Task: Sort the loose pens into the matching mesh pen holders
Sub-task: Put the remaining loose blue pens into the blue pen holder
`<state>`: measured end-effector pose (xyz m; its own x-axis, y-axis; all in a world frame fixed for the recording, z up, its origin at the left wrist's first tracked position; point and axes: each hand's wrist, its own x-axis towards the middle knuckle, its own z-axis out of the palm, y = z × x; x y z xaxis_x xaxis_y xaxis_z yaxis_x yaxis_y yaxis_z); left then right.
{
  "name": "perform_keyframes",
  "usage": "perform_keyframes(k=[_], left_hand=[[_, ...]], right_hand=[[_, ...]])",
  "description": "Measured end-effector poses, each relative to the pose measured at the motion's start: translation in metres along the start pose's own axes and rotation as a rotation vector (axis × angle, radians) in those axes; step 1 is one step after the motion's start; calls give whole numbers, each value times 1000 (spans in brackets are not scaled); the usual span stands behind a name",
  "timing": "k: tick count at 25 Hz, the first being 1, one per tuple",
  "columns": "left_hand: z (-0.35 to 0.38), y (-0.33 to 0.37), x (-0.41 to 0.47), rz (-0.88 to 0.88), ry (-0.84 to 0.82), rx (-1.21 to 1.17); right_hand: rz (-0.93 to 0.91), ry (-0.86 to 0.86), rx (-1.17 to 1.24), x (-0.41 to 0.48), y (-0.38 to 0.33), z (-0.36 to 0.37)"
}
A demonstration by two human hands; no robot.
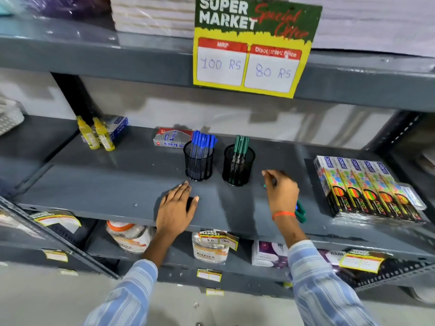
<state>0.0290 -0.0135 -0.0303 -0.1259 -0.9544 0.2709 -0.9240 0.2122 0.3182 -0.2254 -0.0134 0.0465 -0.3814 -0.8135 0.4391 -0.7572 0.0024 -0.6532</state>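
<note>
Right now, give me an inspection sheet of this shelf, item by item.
Surface: grey metal shelf, bare in front of the holders.
Job's things: left mesh holder with blue pens; right mesh holder with green pens; loose green pens under the right wrist.
Clutter: two yellow bottles, red and silver box, blue box, row of neon boxes.
Grippers: left hand flat on the shelf, open; right hand with its grip closed on a pen.
Cables: nothing seen.
Surroundings: price sign reading 100 RS and 80 RS; jars on the shelf below.
</note>
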Motion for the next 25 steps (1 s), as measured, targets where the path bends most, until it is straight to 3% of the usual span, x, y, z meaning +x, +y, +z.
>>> perform_keyframes(k=[2,8,15,25], left_hand=[[0,1,0,4,-4,-3],[0,1,0,-2,-16,-1],[-1,1,-1,-6,-23,-7],[1,0,0,-10,-19,-13]], right_hand=[[110,-51,-117,-6,27,-14],[184,-214,-383,-3,61,-34],[290,-321,-359,5,64,-36],[-26,92,-39,6,3,-54]])
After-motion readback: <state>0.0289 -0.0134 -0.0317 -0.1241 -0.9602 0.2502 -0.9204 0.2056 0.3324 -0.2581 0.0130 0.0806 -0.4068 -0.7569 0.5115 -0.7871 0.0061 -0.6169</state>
